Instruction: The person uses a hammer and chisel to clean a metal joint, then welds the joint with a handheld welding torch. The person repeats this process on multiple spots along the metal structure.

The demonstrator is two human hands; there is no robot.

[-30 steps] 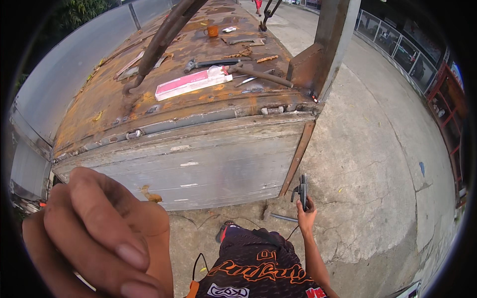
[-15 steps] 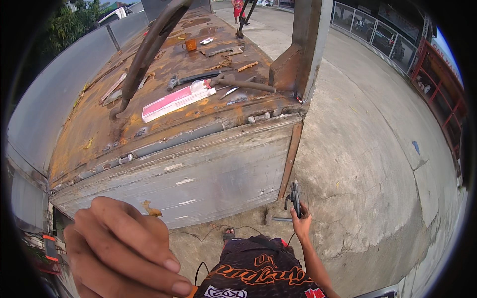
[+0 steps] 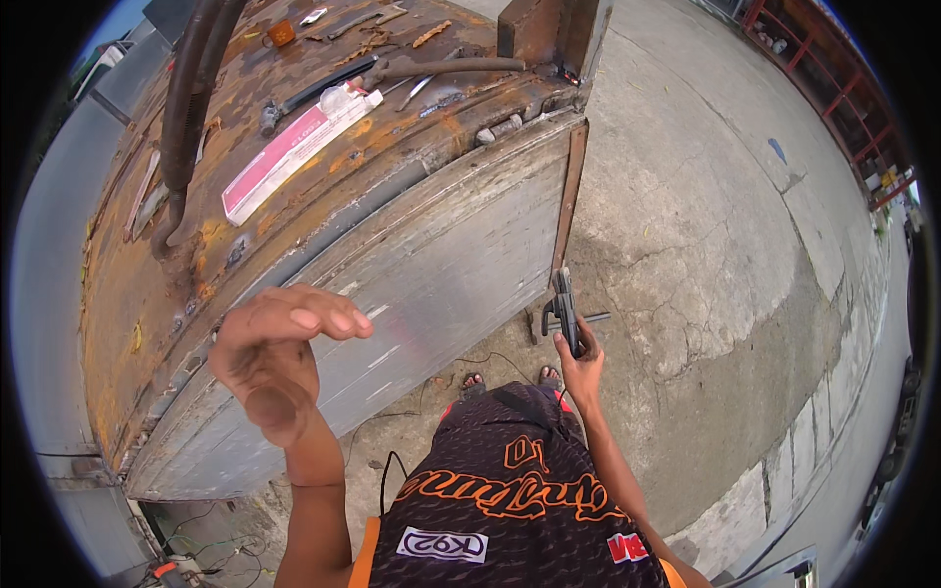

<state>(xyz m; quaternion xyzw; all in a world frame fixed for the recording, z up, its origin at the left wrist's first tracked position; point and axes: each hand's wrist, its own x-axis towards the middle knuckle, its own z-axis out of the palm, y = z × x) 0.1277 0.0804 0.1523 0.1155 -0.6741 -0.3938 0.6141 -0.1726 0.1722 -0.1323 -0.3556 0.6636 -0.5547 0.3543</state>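
My left hand (image 3: 274, 358) is raised in front of the truck bed's grey tailgate (image 3: 441, 255). Its fingers are loosely curved, apart from the thumb, with nothing in them. Low at my right side, my right hand (image 3: 582, 358) is closed round a dark welding electrode holder (image 3: 567, 304), whose jaws point away from me. On the rusty bed (image 3: 323, 206), nearest the left hand, lies a pink and white carton (image 3: 294, 152) with its far end torn. A welding rod in the holder's jaws cannot be made out.
A rusty bar (image 3: 451, 66), a black-handled tool (image 3: 323, 86) and an orange cup (image 3: 281, 33) lie on the bed. A bent steel bar (image 3: 186, 127) rises at its left. A hammer (image 3: 537, 325) lies on the concrete by my feet. Cables trail across the ground.
My left hand has moved away from close to the camera, and its curled fingers have opened. The view has tipped downward. My right hand keeps hold of the electrode holder.
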